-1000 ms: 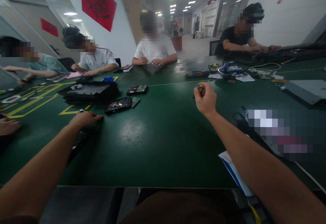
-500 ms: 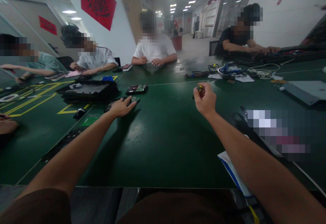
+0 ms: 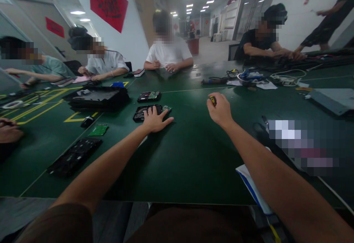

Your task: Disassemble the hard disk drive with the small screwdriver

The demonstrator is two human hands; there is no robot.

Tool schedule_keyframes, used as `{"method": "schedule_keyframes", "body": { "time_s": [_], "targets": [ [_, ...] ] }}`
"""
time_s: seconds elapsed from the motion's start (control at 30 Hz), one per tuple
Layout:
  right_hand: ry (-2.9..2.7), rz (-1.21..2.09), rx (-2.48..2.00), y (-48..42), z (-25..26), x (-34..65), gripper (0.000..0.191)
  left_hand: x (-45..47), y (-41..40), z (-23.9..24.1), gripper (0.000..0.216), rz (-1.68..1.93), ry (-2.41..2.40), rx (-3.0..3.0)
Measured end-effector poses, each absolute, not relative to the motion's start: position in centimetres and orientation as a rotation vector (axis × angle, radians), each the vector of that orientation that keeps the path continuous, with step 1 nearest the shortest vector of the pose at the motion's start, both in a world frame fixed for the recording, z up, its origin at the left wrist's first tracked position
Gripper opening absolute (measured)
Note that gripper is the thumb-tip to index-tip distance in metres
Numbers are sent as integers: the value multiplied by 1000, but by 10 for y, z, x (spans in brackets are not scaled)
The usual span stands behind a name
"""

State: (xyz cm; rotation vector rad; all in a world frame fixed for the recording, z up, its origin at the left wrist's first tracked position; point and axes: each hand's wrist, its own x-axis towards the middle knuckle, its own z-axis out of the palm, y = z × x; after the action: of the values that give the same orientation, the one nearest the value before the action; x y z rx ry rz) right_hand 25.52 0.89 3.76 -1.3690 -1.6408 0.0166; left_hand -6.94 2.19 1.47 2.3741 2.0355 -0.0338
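Observation:
My left hand lies with fingers spread over a black casing with round, fan-like shapes and a small circuit board at its right end. The palm and fingers hide part of both. To the right, my right hand is closed around a screwdriver with a yellow and black handle, raised above the green table; its shaft is hard to make out. Just beyond the casing sits a similar black unit with an exposed circuit board.
Left of my arm lie a green circuit board, a long black panel and a small black object. A black tray stands farther back. Cables and a grey metal box are at right. Several people sit around the table.
My left hand has slid right and slightly nearer, and the black casing with its board has moved along. The right hand has turned a little. A person walking has appeared at the far right.

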Motion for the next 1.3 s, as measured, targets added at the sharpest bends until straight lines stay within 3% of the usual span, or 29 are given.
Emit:
{"method": "schedule_keyframes", "body": {
  "time_s": [0.2, 0.33, 0.5, 0.7, 1.1, 1.2, 1.3],
  "targets": [
    [-1912, 306, -1830, 16, 23, 265, 33, 27, -8, 14, 99, 50, 1826, 2513],
    [-1992, 289, -1986, 19, 18, 273, 44, 80, -27, 11, 102, 158, 1689, 2539],
    [-2028, 234, -2040, 21, 18, 279, 36, 115, -47, 10, 106, 265, 1609, 2534],
    [-2038, 212, -2115, 21, 20, 281, 23, 91, -53, 10, 110, 377, 1571, 2528],
    [-1796, 324, -2147, 23, 28, 295, 16, 33, -44, 13, 75, 399, 1494, 2612],
    [-1645, 433, -2058, 24, 26, 302, 10, 32, -44, 12, 69, 387, 1458, 2638],
    [-1433, 784, -1874, 23, 26, 307, 8, 32, -42, 11, 67, 392, 1428, 2647]
  ]
}}
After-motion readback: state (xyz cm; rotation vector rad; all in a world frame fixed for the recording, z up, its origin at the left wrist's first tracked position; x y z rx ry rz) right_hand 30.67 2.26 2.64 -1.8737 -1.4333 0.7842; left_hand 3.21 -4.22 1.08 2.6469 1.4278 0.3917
